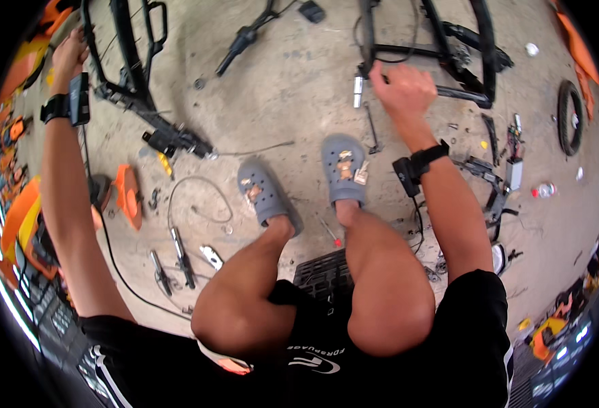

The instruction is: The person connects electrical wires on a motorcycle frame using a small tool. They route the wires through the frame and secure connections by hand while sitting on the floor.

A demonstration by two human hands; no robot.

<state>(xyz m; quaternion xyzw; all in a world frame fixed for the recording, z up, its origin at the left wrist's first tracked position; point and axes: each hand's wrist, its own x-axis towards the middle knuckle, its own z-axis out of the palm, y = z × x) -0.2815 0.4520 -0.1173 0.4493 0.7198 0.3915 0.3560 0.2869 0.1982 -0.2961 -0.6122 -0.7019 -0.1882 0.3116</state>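
At the upper left, my left hand is closed beside the outer tube of a black metal frame; what its fingers hold is hidden. My right hand is closed around a low tube of another black frame at the upper right. Just left of that hand, a shiny metal cylinder points down toward the floor. A thin dark rod with a bent end lies below it. Black devices are strapped to both wrists, with cables running from them.
Between the frames lies a black handlebar piece. An orange plastic part, looped cable and fork-like pieces lie left of my grey clogs. A red-handled screwdriver, a tyre and a bottle lie around.
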